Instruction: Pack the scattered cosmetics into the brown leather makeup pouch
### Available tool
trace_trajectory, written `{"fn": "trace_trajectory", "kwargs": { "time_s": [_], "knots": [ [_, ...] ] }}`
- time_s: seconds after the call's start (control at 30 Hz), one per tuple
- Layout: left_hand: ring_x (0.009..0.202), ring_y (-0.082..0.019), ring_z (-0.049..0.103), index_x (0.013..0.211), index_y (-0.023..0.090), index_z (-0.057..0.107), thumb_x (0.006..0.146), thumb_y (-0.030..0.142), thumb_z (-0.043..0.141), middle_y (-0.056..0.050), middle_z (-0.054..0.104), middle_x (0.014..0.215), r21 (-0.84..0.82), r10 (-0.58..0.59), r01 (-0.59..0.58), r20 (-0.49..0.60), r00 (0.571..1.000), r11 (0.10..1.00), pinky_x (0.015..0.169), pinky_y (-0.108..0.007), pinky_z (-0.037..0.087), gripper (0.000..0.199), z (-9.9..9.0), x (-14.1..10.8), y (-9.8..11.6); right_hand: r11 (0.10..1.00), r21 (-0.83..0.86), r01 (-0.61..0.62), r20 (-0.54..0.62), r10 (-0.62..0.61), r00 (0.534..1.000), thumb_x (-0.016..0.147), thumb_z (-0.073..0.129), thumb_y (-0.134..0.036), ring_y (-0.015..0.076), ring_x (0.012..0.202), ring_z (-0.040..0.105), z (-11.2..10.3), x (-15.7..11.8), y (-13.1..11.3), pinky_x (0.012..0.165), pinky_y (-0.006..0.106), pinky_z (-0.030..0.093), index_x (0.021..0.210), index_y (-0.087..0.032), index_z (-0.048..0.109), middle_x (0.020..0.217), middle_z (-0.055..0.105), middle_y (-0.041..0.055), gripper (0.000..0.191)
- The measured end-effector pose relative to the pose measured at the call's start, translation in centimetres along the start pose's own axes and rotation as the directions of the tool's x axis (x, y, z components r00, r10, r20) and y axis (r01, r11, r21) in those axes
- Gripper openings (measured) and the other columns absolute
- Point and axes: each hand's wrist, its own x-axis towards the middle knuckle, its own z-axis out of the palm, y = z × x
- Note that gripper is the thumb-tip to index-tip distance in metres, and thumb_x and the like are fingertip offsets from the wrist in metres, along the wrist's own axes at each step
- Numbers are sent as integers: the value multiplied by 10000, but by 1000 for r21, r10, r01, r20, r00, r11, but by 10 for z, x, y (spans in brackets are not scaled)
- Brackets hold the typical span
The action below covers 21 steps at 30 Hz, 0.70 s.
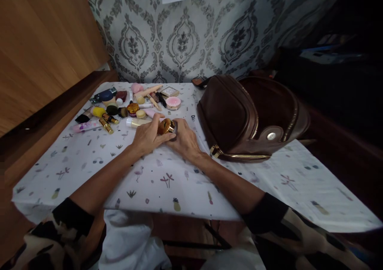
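Between my two hands, just above the tablecloth, is a small cosmetic jar (166, 126) with a shiny gold lid. The fingers and thumb of my left hand (146, 136) close around its lid side. My right hand (186, 140) wraps the other side, and its fingertips are partly hidden behind the jar. Beside the left hand lies a pale tube (136, 123) with a clear cap. Another gold-lidded jar (133, 109) stands among the makeup, close to a cream round sponge (140, 114). A pink round compact (173, 103) rests beyond the hands.
A brown leather bag (227, 110) with gold zippers lies unzipped at the right. Makeup spreads over the table's back left: a yellow sponge (98, 111), a gold lipstick (106, 125), brushes and a glittery square compact (170, 91). A patterned wall (182, 42) stands behind the printed tablecloth (143, 190).
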Motion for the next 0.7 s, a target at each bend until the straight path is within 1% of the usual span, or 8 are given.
{"fn": "trace_trajectory", "kwargs": {
  "time_s": [0.13, 0.2, 0.33, 0.43, 0.5, 0.57, 0.63, 0.7],
  "knots": [
    [1205, -297, 587, 1491, 236, 339, 869, 579, 629, -118, 586, 1326, -113, 237, -238, -27, 971, 965, 994, -422, 485, 767, -9, 2, -10, 997, 73, -22, -16, 23, 1000, 693, 688, -360, 330, 1034, 618, -3, 2, 3, 833, 448, 506, 1157, -213, 482, 1168, 614, 135, 528],
    [1280, -306, 538, 1502, 263, 349, 882, 555, 631, -109, 552, 1390, -134, 281, -280, -9, 960, 951, 1036, -426, 467, 741, -8, 2, -11, 998, 68, -15, -11, 16, 1000, 696, 677, -357, 335, 1024, 620, -4, 2, 2, 829, 460, 508, 1145, -214, 490, 1156, 616, 135, 508],
    [1124, -284, 620, 1383, 244, 499, 881, 590, 628, -81, 647, 1235, -146, 153, -153, -5, 988, 977, 971, -430, 500, 624, -3, 2, -11, 999, 37, -2, -4, 2, 1000, 699, 663, -345, 333, 1006, 620, -5, 1, -1, 816, 466, 511, 1125, -212, 512, 1152, 614, 136, 471],
    [1067, -253, 628, 1344, 244, 561, 899, 575, 610, -75, 654, 1177, -254, 179, -172, 6, 984, 952, 941, -410, 514, 557, -4, 5, -15, 989, 150, -11, 15, 9, 1000, 680, 692, -380, 299, 951, 627, -7, 2, -3, 813, 440, 514, 1097, -201, 526, 1072, 645, 109, 483],
    [1151, -255, 598, 1392, 276, 545, 912, 547, 598, -79, 619, 1245, -371, 252, -225, 25, 967, 901, 974, -402, 510, 553, -7, 6, -18, 956, 291, -44, 61, 27, 998, 662, 722, -422, 262, 885, 630, -8, 4, -4, 789, 405, 520, 1065, -196, 534, 983, 664, 74, 498],
    [1234, -263, 571, 1467, 320, 470, 917, 526, 598, -78, 579, 1334, -489, 278, -223, 42, 960, 843, 1011, -404, 503, 600, -8, 6, -20, 916, 396, -67, 89, 34, 995, 649, 739, -442, 240, 870, 629, -9, 5, -5, 781, 381, 524, 1045, -195, 542, 959, 675, 58, 506],
    [1267, -269, 571, 1525, 339, 368, 912, 523, 610, -83, 557, 1393, -567, 244, -181, 36, 969, 803, 1029, -411, 503, 684, -5, 5, -18, 904, 423, -63, 73, 35, 997, 642, 751, -443, 236, 887, 629, -9, 6, -6, 795, 380, 525, 1032, -199, 550, 972, 686, 57, 503],
    [1260, -276, 588, 1514, 322, 367, 904, 541, 621, -90, 581, 1381, -601, 192, -133, 34, 981, 788, 1035, -426, 503, 696, 0, 4, -15, 908, 415, -61, 53, 42, 998, 632, 768, -447, 236, 883, 630, -9, 5, -8, 805, 390, 526, 1023, -206, 559, 969, 693, 54, 505]
  ]
}}
